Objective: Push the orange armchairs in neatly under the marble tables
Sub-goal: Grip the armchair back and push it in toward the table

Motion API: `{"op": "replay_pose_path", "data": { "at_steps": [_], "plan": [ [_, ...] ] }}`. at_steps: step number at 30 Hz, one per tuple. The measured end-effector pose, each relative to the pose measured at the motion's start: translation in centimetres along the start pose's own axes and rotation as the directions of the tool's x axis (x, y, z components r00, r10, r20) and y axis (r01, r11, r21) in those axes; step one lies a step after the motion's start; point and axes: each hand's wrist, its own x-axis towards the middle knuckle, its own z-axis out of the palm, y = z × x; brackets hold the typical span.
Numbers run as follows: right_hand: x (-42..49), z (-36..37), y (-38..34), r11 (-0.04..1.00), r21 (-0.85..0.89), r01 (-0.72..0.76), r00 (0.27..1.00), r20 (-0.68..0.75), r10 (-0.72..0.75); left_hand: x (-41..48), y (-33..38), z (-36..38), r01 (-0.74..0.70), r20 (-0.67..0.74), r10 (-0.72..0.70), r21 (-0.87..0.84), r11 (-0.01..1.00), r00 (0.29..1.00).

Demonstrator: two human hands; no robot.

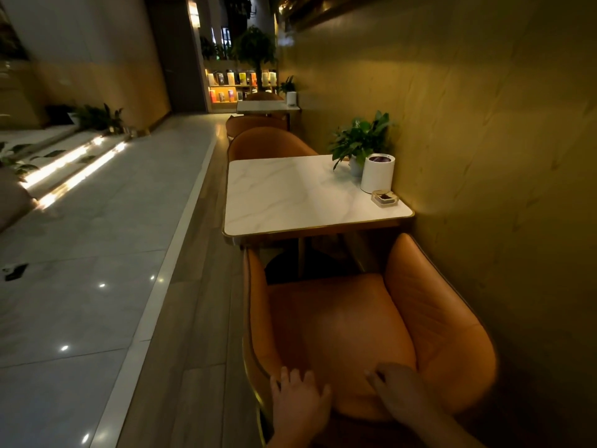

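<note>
The orange armchair (355, 321) is seen drawn back from the near edge of the marble tabletop (300, 192), its arm tips just below that edge and its seat wholly exposed. The left hand (298, 404) and the right hand (399, 394) are laid on the top of the backrest, fingers spread and draped over it, not clenched. The padded leather is judged soft and somewhat slippery, the chair fairly heavy; the firm rim of the backrest is best gripped for an even push.
</note>
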Motion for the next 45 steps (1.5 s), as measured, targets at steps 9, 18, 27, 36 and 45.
{"op": "replay_pose_path", "data": {
  "at_steps": [9,18,27,36,45],
  "plan": [
    [-1.5,-2.1,5.3,0.99,-0.033,-0.138,0.983,-0.13,0.132,1.2,3.8,2.2,0.18,-0.02,-0.18,-0.009,0.984,0.983],
    [-0.8,-2.3,5.9,0.991,0.034,-0.132,0.976,-0.169,0.136,1.2,5.3,2.9,0.23,-0.144,-0.234,-0.042,0.972,0.961],
    [0.9,-2.6,8.2,0.999,-0.001,-0.041,0.969,-0.245,0.04,1.8,6.7,4.2,0.199,-0.26,-0.232,-0.147,0.969,0.937],
    [2.1,-2.3,8.5,1.0,-0.031,-0.003,0.956,-0.292,-0.006,2.5,8.1,4.4,0.222,-0.315,-0.251,-0.123,0.967,0.915],
    [3.6,-3.5,8.0,0.999,-0.037,0.011,0.95,-0.31,-0.022,4.4,8.4,3.5,0.198,-0.308,-0.205,-0.053,0.979,0.929]
  ]
}}
